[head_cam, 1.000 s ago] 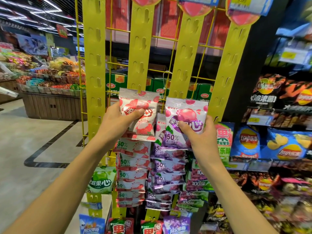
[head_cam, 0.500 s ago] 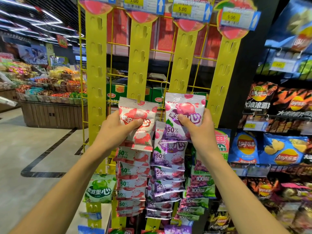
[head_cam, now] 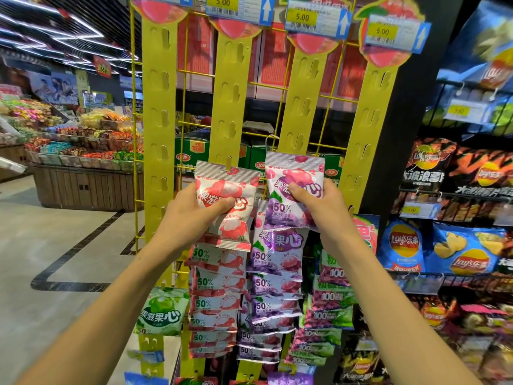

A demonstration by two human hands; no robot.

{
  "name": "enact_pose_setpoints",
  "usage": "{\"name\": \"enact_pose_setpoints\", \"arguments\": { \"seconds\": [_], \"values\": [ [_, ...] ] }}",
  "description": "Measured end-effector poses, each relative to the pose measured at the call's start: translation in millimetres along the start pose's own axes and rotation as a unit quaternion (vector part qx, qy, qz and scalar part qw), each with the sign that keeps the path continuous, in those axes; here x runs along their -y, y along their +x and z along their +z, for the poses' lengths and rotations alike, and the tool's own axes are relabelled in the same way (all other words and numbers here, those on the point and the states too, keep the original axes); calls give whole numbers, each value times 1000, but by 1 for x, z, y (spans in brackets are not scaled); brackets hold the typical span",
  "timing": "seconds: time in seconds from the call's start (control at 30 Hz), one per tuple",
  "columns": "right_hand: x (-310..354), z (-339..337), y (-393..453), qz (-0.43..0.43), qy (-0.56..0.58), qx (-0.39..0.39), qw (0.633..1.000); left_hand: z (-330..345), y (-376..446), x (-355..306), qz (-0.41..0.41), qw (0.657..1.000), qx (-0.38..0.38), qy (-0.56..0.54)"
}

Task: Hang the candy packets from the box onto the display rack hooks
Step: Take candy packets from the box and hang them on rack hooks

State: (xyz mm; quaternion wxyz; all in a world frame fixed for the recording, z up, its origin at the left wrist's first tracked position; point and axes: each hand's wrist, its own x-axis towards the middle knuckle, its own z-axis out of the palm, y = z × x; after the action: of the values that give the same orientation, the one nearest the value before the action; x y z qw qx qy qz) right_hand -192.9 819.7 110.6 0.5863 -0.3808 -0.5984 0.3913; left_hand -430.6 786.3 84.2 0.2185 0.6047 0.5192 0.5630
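The left hand [head_cam: 191, 215] grasps a red-and-white candy packet [head_cam: 226, 202] against the second yellow hook strip [head_cam: 227, 107] of the display rack [head_cam: 155, 134]: the thumb lies across the packet's printed front, low on its middle, and the other fingers curl behind its left edge. The packet's top edge sits at a hook slot of that strip — a yellow tab shows through the hang hole.

The right hand [head_cam: 319, 209] grasps a purple candy packet [head_cam: 294, 182] in front of the third yellow hook strip [head_cam: 298, 101]; the thumb presses the front near the packet's centre, the remaining fingers wrap round its right edge and behind. Its top edge stands a little higher than the red packet's, at the lower part of the strip just above the hung purple packets [head_cam: 273, 284]. Whether its hole is on a hook I cannot tell.

Below the left hand a column of hung red packets [head_cam: 216, 295] overlaps down the strip.

Compared with half a second ago, both grips are unchanged, but the purple packet has risen further above the red one, and the price tags [head_cam: 313, 19] at the rack's top edge show more fully.
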Motion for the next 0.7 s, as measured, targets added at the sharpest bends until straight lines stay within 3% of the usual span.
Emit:
{"name": "enact_pose_setpoints", "arguments": {
  "seconds": [0.47, 0.7],
  "values": [
    [-18, -4, -16, 19, -41, 5, 999, 1, 0, 0, 7, 1000, -3, -2],
    [-28, -1, -21, -13, -156, -38, 987, -4, 1, -3, 25, 997, 18, 71]
  ]
}}
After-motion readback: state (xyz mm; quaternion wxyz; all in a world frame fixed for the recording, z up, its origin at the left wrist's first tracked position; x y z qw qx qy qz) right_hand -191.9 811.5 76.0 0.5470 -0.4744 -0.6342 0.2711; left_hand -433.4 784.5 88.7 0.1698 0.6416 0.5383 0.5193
